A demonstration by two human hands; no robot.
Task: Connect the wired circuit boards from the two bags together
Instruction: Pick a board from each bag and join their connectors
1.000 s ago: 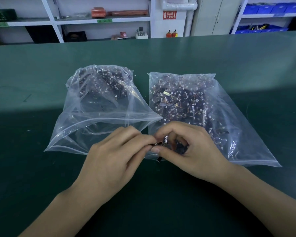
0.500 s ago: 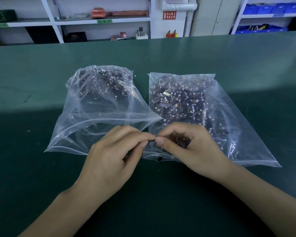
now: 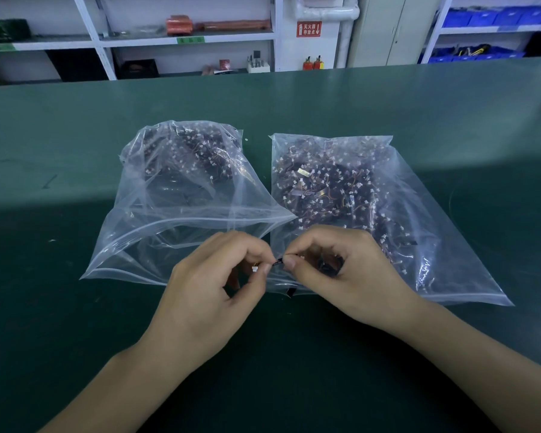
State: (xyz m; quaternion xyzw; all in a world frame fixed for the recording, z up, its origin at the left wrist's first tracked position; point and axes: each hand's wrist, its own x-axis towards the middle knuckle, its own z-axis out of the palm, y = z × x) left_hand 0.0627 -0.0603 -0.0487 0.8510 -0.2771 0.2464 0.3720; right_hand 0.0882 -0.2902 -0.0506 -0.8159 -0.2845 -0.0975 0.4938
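progress reads as early. we find the left hand [image 3: 213, 285] pinching a small white connector [image 3: 255, 269] and the right hand [image 3: 334, 270] pinching a dark board piece [image 3: 278, 261], tips almost meeting at centre. whether the two parts are mated we cannot tell; they are too small. at eleven o'clock of the hands the left bag [image 3: 169, 214], at one o'clock the right bag [image 3: 403, 214], both holding many unjoined boards. most work remains.
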